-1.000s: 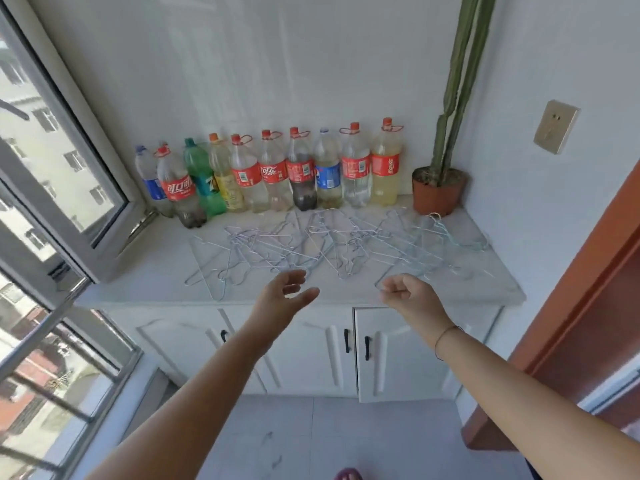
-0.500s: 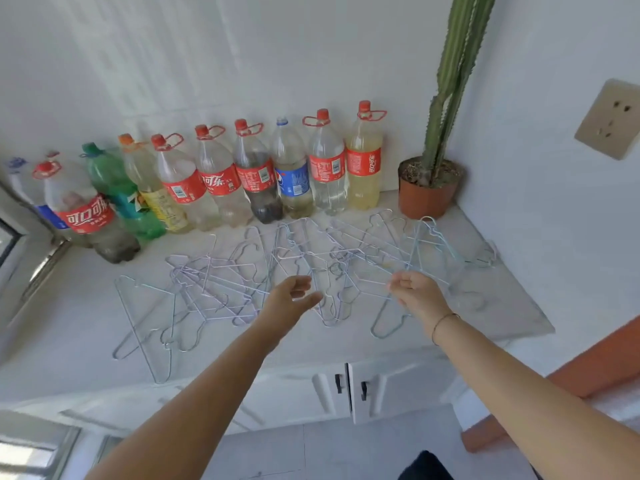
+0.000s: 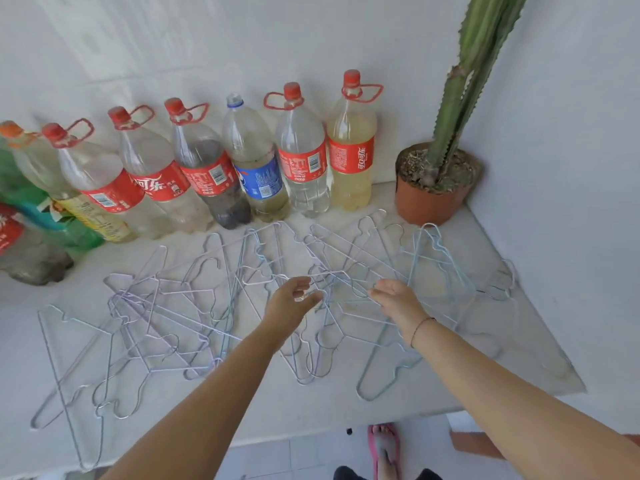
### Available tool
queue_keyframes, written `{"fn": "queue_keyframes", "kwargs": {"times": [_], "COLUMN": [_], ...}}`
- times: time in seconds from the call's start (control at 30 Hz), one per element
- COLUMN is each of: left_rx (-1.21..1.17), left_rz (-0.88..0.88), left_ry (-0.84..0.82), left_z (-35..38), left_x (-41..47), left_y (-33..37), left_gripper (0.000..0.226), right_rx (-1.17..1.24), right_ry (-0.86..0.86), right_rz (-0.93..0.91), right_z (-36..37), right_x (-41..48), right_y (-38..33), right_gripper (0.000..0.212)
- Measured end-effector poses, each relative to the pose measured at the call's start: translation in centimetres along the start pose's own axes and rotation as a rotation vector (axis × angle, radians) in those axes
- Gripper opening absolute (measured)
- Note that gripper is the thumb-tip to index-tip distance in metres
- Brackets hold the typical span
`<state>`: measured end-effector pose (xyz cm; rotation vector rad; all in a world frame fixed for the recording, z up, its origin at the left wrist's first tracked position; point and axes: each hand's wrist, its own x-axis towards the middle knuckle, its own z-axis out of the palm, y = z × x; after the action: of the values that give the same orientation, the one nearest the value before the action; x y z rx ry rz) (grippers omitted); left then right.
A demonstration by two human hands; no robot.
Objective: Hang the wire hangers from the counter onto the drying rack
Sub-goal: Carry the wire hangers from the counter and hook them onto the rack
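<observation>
Several thin wire hangers [image 3: 214, 306], silver, pale blue and lilac, lie tangled in a loose pile across the white counter [image 3: 346, 403]. My left hand [image 3: 294, 303] is over the middle of the pile, its fingers loosely curled toward the thumb just above a hanger hook. My right hand [image 3: 394, 299] is beside it to the right, fingers bent, with its fingertips at the wires of a pale blue hanger [image 3: 436, 268]. Neither hand plainly grips a wire. The drying rack is out of view.
A row of several large plastic bottles [image 3: 304, 168] stands along the back wall. A potted cactus [image 3: 433, 188] fills the back right corner by the side wall. The counter's front edge is close below my arms, with my feet on the tiled floor [image 3: 384, 452].
I have stepped up to the counter and both hands have moved forward, from in front of its edge to right over the middle of the hanger pile.
</observation>
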<state>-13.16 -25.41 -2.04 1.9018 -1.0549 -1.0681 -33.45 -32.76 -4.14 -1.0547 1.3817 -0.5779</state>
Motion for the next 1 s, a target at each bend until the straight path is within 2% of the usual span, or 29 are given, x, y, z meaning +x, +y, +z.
{"fn": "queue_keyframes", "kwargs": {"times": [0.2, 0.33, 0.43, 0.63, 0.73, 0.8, 0.87, 0.93, 1.0], "left_rx": [0.191, 0.394, 0.521, 0.259, 0.192, 0.165, 0.132, 0.067, 0.001], "left_rz": [0.047, 0.077, 0.123, 0.042, 0.072, 0.109, 0.136, 0.137, 0.128], "left_ry": [-0.015, -0.102, -0.098, -0.043, -0.003, 0.035, 0.077, 0.126, 0.166], "left_z": [1.6, 2.0, 2.3, 1.7, 1.6, 1.5, 1.4, 1.3, 1.2], "left_x": [3.8, 5.9, 7.4, 9.8, 10.1, 10.2, 10.1, 9.8, 9.4], "left_y": [1.1, 1.2, 1.3, 2.2, 3.1, 3.8, 4.4, 5.0, 5.5], "left_gripper": [0.054, 0.062, 0.057, 0.027, 0.023, 0.021, 0.019, 0.018, 0.017], "right_rx": [0.214, 0.344, 0.404, 0.383, 0.349, 0.288, 0.119, -0.048, -0.116], "right_ry": [-0.097, -0.139, -0.146, -0.102, 0.014, 0.160, 0.334, 0.483, 0.574], "right_rz": [0.132, 0.108, 0.071, 0.009, 0.002, -0.025, -0.042, 0.002, 0.037], "right_z": [0.4, 0.0, -0.2, -0.5, -1.8, -3.6, -5.9, -8.1, -9.7], "right_x": [1.7, 1.6, 1.3, 1.1, 1.0, 1.1, 1.2, 1.2, 1.5], "right_y": [0.4, -0.9, -2.7, -4.0, -3.0, -1.5, 0.2, 1.8, 3.7], "right_gripper": [0.037, 0.038, 0.035, 0.034, 0.027, 0.019, 0.010, 0.015, 0.018]}}
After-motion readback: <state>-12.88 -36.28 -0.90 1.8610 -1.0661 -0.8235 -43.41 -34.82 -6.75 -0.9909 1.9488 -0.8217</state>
